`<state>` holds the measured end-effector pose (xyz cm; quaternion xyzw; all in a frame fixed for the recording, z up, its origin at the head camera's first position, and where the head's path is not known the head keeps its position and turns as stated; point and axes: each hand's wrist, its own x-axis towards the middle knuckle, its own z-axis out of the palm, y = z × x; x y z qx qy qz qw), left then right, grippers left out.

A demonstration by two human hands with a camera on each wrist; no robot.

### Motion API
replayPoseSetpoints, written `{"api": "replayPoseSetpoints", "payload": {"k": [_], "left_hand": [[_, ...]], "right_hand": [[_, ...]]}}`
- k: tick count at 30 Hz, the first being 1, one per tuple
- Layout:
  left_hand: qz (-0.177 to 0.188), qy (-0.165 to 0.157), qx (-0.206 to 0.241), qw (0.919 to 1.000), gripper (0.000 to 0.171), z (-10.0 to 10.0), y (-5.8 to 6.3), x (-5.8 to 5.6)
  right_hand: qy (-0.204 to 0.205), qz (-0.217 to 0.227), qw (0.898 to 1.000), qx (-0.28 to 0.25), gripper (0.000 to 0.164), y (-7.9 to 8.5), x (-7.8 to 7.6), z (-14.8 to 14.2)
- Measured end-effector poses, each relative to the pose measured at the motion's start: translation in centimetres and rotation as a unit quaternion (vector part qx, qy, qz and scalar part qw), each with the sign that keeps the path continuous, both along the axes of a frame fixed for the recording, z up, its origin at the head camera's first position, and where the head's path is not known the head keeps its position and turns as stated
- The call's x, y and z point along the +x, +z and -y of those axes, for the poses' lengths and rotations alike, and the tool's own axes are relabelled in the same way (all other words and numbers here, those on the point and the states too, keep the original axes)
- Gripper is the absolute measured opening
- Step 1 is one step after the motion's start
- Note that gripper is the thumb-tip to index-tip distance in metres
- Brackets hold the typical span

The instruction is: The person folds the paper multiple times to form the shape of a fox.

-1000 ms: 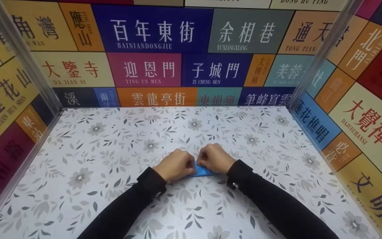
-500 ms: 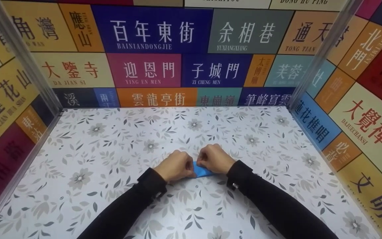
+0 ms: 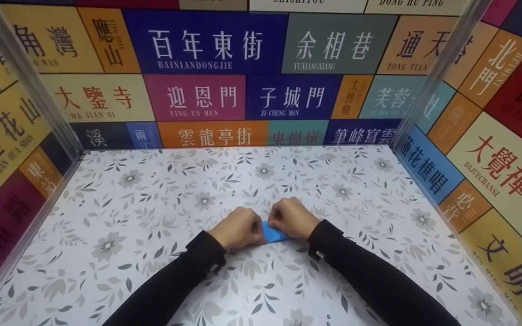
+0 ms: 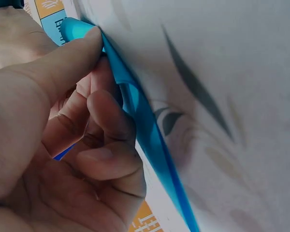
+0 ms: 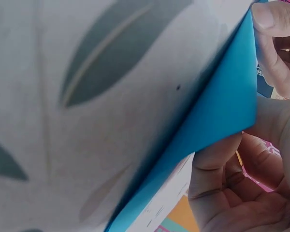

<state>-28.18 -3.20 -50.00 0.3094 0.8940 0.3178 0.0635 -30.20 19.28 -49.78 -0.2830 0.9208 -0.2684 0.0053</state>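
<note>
A small folded sheet of blue paper (image 3: 273, 234) lies low on the table between the two hands in the head view. My left hand (image 3: 239, 227) pinches its left end; in the left wrist view the thumb presses on the edge of the blue paper (image 4: 147, 125). My right hand (image 3: 293, 217) pinches the far side, its fingertips close to the left ones. Seen in the right wrist view, a pointed flap of the blue paper (image 5: 222, 96) stands up and hides part of the right thumb. The fingers of the right hand (image 5: 237, 179) lie curled behind it.
The table (image 3: 161, 190) has a white cover printed with grey flowers and leaves. Panels with colourful signs (image 3: 206, 43) wall it in at the back and both sides. Black sleeves (image 3: 166, 280) cover both forearms.
The left fingertips have shifted slightly toward the body, and a little more blue paper shows between the hands. The right hand holds nearly the same place.
</note>
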Motion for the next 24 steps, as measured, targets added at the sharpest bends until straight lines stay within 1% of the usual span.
{"api": "replayPoseSetpoints", "payload": {"k": [3, 8, 11, 17, 22, 24], "left_hand": [[-0.003, -0.001, 0.001, 1.0, 0.017, 0.4, 0.0, 0.1], [0.012, 0.012, -0.009, 0.9998, 0.017, 0.8, 0.1, 0.3], [0.009, 0.015, -0.011, 0.9998, 0.017, 0.8, 0.3, 0.3], [0.003, 0.01, -0.015, 0.9998, 0.015, 1.2, 0.4, 0.3], [0.012, 0.022, -0.024, 0.9994, 0.017, 1.9, 0.3, 0.3], [0.009, 0.024, -0.025, 0.9994, 0.018, 2.1, 0.3, 0.2]], "right_hand": [[0.001, -0.007, 1.0, 0.0, 0.008, 0.0, 0.0, 0.1], [-0.004, -0.002, 1.0, 0.003, 0.007, 0.0, 0.1, 0.1], [-0.006, -0.002, 1.0, 0.001, 0.007, -0.1, 0.1, 0.2], [-0.01, -0.004, 1.0, 0.001, 0.007, -0.2, 0.1, 0.3], [-0.007, -0.002, 1.0, 0.004, 0.007, -0.2, 0.2, 0.3], [-0.009, -0.003, 1.0, 0.006, 0.007, -0.1, 0.1, 0.2]]}}
